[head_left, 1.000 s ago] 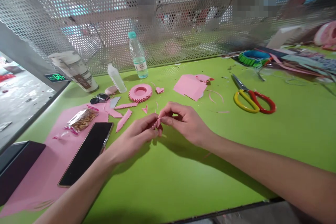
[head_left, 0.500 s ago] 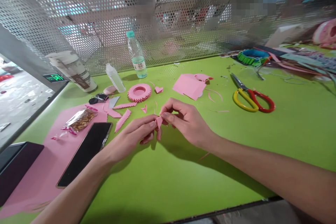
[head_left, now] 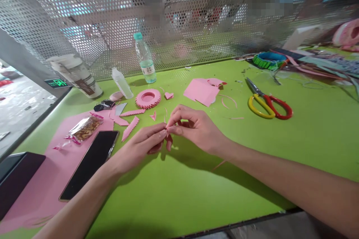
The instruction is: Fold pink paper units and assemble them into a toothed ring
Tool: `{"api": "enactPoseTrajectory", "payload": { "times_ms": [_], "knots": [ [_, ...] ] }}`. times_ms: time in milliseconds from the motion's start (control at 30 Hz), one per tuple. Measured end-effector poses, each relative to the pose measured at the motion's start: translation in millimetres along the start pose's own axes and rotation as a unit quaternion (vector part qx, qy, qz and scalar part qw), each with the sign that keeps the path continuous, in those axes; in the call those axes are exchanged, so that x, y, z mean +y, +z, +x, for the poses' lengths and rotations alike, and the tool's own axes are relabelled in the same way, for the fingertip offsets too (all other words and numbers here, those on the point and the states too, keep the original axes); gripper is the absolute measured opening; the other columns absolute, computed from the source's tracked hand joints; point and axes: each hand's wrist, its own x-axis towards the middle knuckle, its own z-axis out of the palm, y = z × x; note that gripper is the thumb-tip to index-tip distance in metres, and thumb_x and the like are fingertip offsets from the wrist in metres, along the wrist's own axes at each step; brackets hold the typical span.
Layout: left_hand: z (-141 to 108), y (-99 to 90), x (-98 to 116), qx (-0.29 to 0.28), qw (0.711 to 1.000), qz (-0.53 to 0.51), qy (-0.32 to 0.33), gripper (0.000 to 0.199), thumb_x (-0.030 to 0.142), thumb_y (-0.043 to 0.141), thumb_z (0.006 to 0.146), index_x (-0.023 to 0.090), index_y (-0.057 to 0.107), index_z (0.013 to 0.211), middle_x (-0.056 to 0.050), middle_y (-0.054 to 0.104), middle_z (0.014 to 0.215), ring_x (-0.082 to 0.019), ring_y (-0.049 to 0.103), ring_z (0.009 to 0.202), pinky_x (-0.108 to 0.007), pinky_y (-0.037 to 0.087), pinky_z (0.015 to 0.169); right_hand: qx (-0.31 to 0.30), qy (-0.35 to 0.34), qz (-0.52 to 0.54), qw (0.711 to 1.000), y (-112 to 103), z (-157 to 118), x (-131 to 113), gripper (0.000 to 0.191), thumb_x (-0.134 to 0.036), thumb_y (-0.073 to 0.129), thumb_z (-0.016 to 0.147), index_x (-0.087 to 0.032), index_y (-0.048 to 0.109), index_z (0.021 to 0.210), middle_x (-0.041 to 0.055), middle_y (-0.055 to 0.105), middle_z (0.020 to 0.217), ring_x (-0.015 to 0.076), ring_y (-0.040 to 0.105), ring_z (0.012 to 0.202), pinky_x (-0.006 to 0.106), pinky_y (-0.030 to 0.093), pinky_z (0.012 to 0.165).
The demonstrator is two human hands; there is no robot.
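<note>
A green table carries everything. Near its left edge lies a large pink paper sheet, with a black phone on top. Toward the right edge sit red-and-yellow scissors, and by the far edge stands a water bottle. A round pink paper ring lies near the middle, beside scattered pink scraps. Over the table's middle, the left hand and right hand meet, their fingertips close together and pinched on a small pink paper piece, held between both hands.
</note>
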Motion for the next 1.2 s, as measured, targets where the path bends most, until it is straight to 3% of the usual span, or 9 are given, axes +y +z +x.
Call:
{"api": "enactPoseTrajectory", "payload": {
  "times_ms": [133, 267, 433, 533, 800, 1200],
  "knots": [
    [0.6, -0.1, 2.0, -0.007, 1.000, -0.008, -0.005, 0.031, 0.044, 0.055, 0.106, 0.019, 0.071, 0.096, 0.000, 0.058, 0.069, -0.013, 0.045, 0.058, -0.030, 0.033, 0.056, 0.000, 0.021, 0.051, 0.998, -2.0, 1.6, -3.1, 0.009, -0.023, 0.075, 0.095, -0.020, 0.071, 0.088, 0.0002, 0.068, 0.085, 0.0152, 0.064, 0.079, 0.029, 0.052, 0.072],
    [0.6, 0.9, 2.6, -0.020, 1.000, -0.010, -0.006, 0.030, 0.042, 0.054, 0.107, 0.019, 0.072, 0.098, -0.002, 0.066, 0.077, -0.012, 0.045, 0.058, -0.030, 0.033, 0.056, 0.007, 0.026, 0.034, 0.999, -2.3, 0.4, -7.3, 0.008, -0.023, 0.072, 0.097, -0.020, 0.069, 0.091, -0.0004, 0.069, 0.084, 0.0143, 0.065, 0.075, 0.028, 0.052, 0.069],
    [-0.9, 1.0, 0.1, -0.025, 1.000, -0.011, 0.000, 0.037, 0.045, 0.054, 0.107, 0.019, 0.072, 0.088, -0.002, 0.065, 0.076, -0.012, 0.045, 0.059, -0.029, 0.033, 0.057, 0.005, -0.006, -0.044, 0.999, -0.5, -1.8, -8.8, 0.005, -0.018, 0.072, 0.096, -0.021, 0.072, 0.092, 0.0006, 0.072, 0.090, 0.0152, 0.066, 0.082, 0.028, 0.053, 0.072],
    [-1.0, -0.9, -4.1, -0.020, 1.000, -0.016, -0.001, 0.035, 0.047, 0.057, 0.107, 0.019, 0.072, 0.093, -0.003, 0.067, 0.079, -0.012, 0.045, 0.060, -0.030, 0.033, 0.058, 0.007, -0.023, -0.067, 0.997, -1.3, -2.0, -9.7, 0.006, -0.018, 0.071, 0.097, -0.021, 0.074, 0.093, 0.0023, 0.073, 0.095, 0.0164, 0.066, 0.085, 0.029, 0.053, 0.072],
    [0.5, -5.1, -12.8, -0.019, 0.999, -0.045, 0.020, 0.033, 0.048, 0.059, 0.107, 0.018, 0.069, 0.097, -0.003, 0.069, 0.086, -0.011, 0.041, 0.063, -0.030, 0.029, 0.061, 0.046, -0.084, -0.054, 0.994, -4.0, -3.3, -12.4, 0.009, -0.012, 0.068, 0.094, -0.020, 0.069, 0.090, 0.0004, 0.073, 0.089, 0.0149, 0.066, 0.080, 0.029, 0.054, 0.071],
    [0.4, -5.1, -14.9, -0.025, 0.998, -0.055, 0.020, 0.031, 0.047, 0.058, 0.107, 0.019, 0.070, 0.099, -0.004, 0.068, 0.089, -0.012, 0.039, 0.064, -0.029, 0.026, 0.058, 0.028, -0.132, -0.092, 0.987, -1.3, -4.3, -11.7, 0.017, -0.006, 0.067, 0.090, -0.023, 0.070, 0.088, 0.0011, 0.073, 0.090, 0.0163, 0.066, 0.079, 0.030, 0.056, 0.069]
  ]
}}
